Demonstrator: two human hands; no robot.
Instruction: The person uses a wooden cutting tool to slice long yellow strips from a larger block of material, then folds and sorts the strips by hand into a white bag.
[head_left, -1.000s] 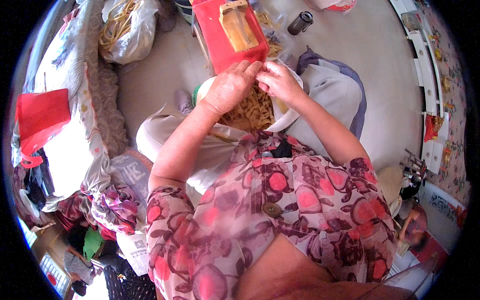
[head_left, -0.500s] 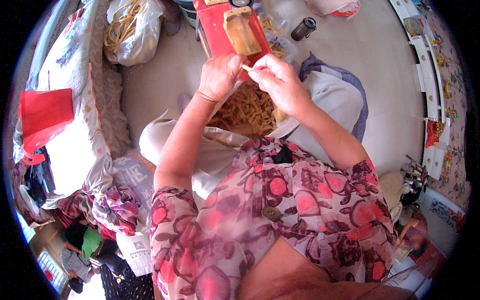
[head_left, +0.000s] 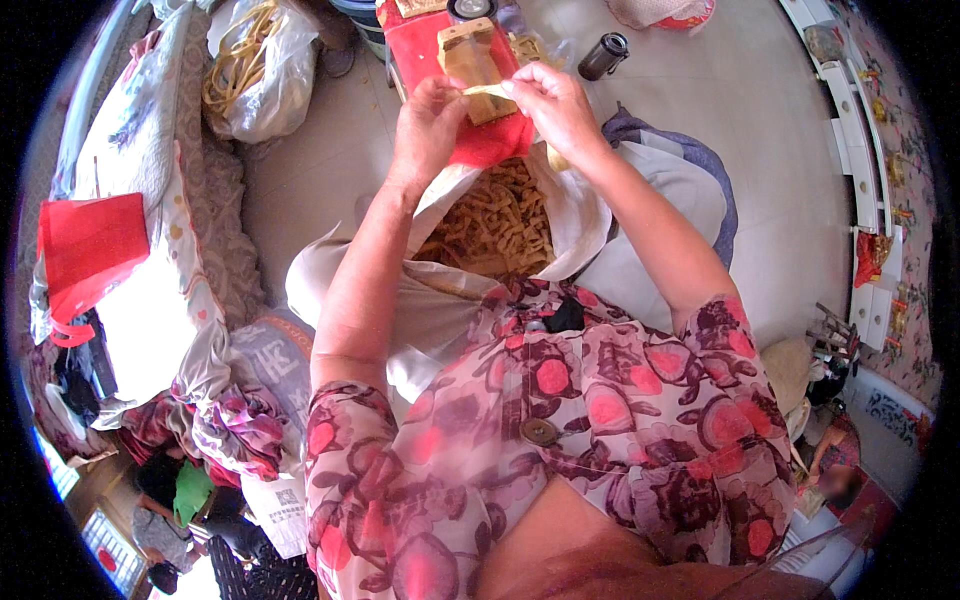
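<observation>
Currently the pale strip (head_left: 487, 91) lies between the left hand (head_left: 428, 125) and the right hand (head_left: 558, 108) over the wooden block (head_left: 465, 48), each hand pinching one end, and it seems light, soft and perhaps easily torn, so gentle holding near both ends suits.

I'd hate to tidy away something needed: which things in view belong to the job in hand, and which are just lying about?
Belonging, it seems:
pale strip held by the left hand and right hand
wooden block on the red surface
open white bag of tan pieces

Apparently just lying about:
dark flask on the floor
red bag at far left
</observation>
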